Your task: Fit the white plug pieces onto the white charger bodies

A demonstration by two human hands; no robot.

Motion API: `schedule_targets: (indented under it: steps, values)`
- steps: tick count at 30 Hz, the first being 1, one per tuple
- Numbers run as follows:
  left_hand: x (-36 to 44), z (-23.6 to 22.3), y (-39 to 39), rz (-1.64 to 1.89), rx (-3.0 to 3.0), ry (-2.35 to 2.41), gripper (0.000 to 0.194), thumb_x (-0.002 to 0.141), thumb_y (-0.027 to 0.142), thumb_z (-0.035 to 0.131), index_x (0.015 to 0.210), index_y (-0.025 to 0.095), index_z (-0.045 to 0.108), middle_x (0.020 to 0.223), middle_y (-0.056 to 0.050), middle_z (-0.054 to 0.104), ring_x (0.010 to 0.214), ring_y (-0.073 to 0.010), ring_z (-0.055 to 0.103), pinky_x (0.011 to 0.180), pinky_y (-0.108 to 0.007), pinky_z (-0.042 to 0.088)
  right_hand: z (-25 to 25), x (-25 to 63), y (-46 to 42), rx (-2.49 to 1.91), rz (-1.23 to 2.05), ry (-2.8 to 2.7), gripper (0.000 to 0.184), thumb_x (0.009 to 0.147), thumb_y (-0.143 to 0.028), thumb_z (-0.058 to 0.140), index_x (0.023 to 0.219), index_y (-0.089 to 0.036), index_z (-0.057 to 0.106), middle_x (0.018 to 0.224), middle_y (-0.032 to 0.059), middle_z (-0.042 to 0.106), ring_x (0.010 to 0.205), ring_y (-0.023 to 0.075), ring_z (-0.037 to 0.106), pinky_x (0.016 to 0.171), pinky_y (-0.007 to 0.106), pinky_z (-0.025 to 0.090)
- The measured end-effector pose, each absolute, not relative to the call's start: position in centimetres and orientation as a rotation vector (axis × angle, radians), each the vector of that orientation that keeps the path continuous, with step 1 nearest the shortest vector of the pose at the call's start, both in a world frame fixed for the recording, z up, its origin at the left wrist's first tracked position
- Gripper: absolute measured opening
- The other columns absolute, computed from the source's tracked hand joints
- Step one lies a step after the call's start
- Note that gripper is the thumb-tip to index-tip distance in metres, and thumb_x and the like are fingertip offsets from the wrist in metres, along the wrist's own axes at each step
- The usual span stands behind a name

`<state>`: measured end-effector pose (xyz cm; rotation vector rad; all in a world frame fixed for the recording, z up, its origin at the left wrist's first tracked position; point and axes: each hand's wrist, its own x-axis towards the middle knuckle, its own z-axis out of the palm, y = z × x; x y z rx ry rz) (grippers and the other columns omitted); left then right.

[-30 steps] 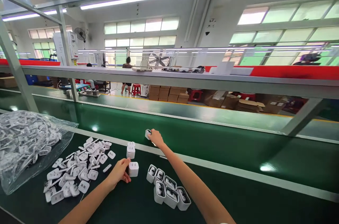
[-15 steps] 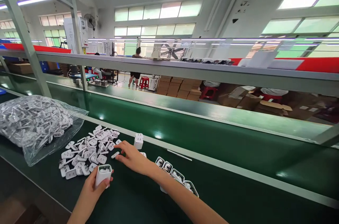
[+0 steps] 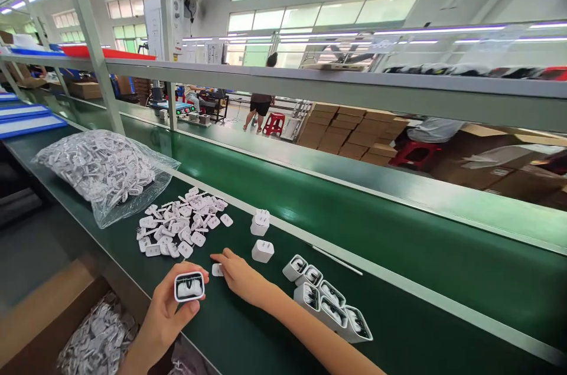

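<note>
My left hand point(image 3: 166, 316) grips a white cube-shaped charger shell point(image 3: 189, 286) with its open end toward me, showing a black-and-white interior. My right hand point(image 3: 241, 276) rests low on the dark green bench, fingertips beside a small white plug piece point(image 3: 217, 270). Two white cube chargers point(image 3: 263, 251) stand just beyond it, with another point(image 3: 260, 222) further back. To the right is a tight group of white open-ended shells point(image 3: 328, 301). A loose pile of white plug parts point(image 3: 181, 227) lies to the left.
A clear plastic bag of white parts point(image 3: 104, 171) sits at the bench's far left. Below the near edge, a cardboard box point(image 3: 44, 310) holds bagged parts. A green conveyor belt point(image 3: 354, 209) runs behind the bench. Steel uprights point(image 3: 100, 50) carry a shelf above it.
My left hand has picked up the white cube and turned its open end toward me. My right hand has come back from the belt edge to the small piece. The view has swung left.
</note>
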<state>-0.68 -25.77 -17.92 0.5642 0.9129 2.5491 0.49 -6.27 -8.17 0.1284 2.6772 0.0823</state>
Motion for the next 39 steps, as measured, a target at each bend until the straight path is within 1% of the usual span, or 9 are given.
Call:
schedule_targets:
  steps: [4,7,10,13,15,20,23,29,39]
  values:
    - [-0.6,-17.8,-26.1,2.576,0.713,0.932,0.026,0.093,0.035,0.054,0.117,0.026,0.056,0.114,-0.009,0.050,0.100,-0.0187,0.054,0.081,-0.030,0.049,-9.8,1.0,-6.1,0.211,-0.136,2.930,0.036,0.099,-0.018,0.030,0.127,-0.011,0.051,0.116,0.0099,0.047,0.098,0.0167,0.053,0.092,0.037,0.043]
    - [-0.5,-18.0,-26.2,2.563,0.709,0.925,0.031,0.092,0.039,0.055,0.116,0.020,0.055,0.107,-0.010,0.054,0.086,-0.0120,0.054,0.078,-0.023,0.046,-10.6,1.0,-5.9,0.133,-0.147,2.853,0.029,0.096,-0.026,0.043,0.120,-0.012,0.053,0.115,0.0082,0.046,0.096,0.0170,0.053,0.088,0.037,0.044]
    - [-0.2,-18.2,-26.2,2.521,0.680,0.900,0.043,0.088,0.047,0.059,0.119,0.018,0.053,0.107,-0.011,0.055,0.091,-0.0135,0.055,0.078,-0.022,0.042,-10.9,1.0,-5.3,0.063,-0.105,2.819,0.024,0.093,-0.016,0.042,0.112,-0.012,0.056,0.111,0.0099,0.046,0.089,0.0173,0.054,0.084,0.038,0.045]
    - [0.2,-17.9,-26.2,2.403,0.687,1.087,0.052,0.085,0.056,0.059,0.121,0.018,0.054,0.113,-0.011,0.053,0.097,-0.0166,0.054,0.083,-0.025,0.039,-9.6,1.2,-5.2,0.055,-0.399,3.061,0.028,0.091,-0.029,0.050,0.109,-0.010,0.059,0.091,0.0095,0.056,0.070,0.0143,0.054,0.068,0.033,0.050]
    - [0.5,-17.4,-26.1,2.263,0.640,1.249,0.062,0.081,0.065,0.056,0.122,0.018,0.055,0.112,-0.010,0.054,0.095,-0.0166,0.052,0.081,-0.025,0.037,-7.3,1.8,-6.2,-0.092,-0.699,3.266,0.033,0.090,-0.034,0.054,0.114,-0.011,0.052,0.089,0.0079,0.061,0.061,0.0100,0.057,0.057,0.022,0.053]
    - [1.3,-17.0,-24.7,2.140,0.642,1.329,0.073,0.084,0.067,0.051,0.141,0.024,0.036,0.126,-0.007,0.048,0.108,-0.0159,0.050,0.094,-0.023,0.035,-0.7,4.7,-11.0,-0.593,-0.361,3.459,0.024,0.090,-0.027,0.059,0.112,-0.029,0.051,0.094,-0.0043,0.063,0.080,0.0045,0.063,0.072,0.007,0.051]
    - [2.0,-16.3,-23.8,2.241,0.732,1.252,0.066,0.089,0.058,0.051,0.140,0.026,0.026,0.126,-0.005,0.047,0.107,-0.0143,0.051,0.092,-0.023,0.037,0.2,5.6,-12.9,-0.604,-0.384,3.447,0.025,0.089,-0.023,0.060,0.112,-0.027,0.050,0.096,-0.0040,0.062,0.076,0.0036,0.061,0.069,0.009,0.052]
    - [2.5,-12.9,-24.0,2.312,0.571,1.207,0.061,0.084,0.051,0.058,0.127,0.018,0.032,0.116,-0.006,0.051,0.094,-0.0118,0.055,0.082,-0.019,0.041,0.0,6.3,-13.0,-0.664,-0.545,3.456,0.020,0.083,-0.014,0.065,0.098,-0.020,0.053,0.098,-0.0014,0.061,0.088,0.0082,0.059,0.075,0.021,0.051]
    - [2.5,-11.0,-23.9,2.188,0.686,1.273,0.060,0.086,0.053,0.053,0.130,0.021,0.027,0.111,-0.003,0.054,0.087,-0.0106,0.058,0.077,-0.020,0.044,1.0,6.9,-13.0,-0.394,-0.813,3.437,0.009,0.085,-0.010,0.060,0.092,-0.015,0.064,0.094,-0.0009,0.064,0.086,0.0033,0.061,0.076,0.011,0.050]
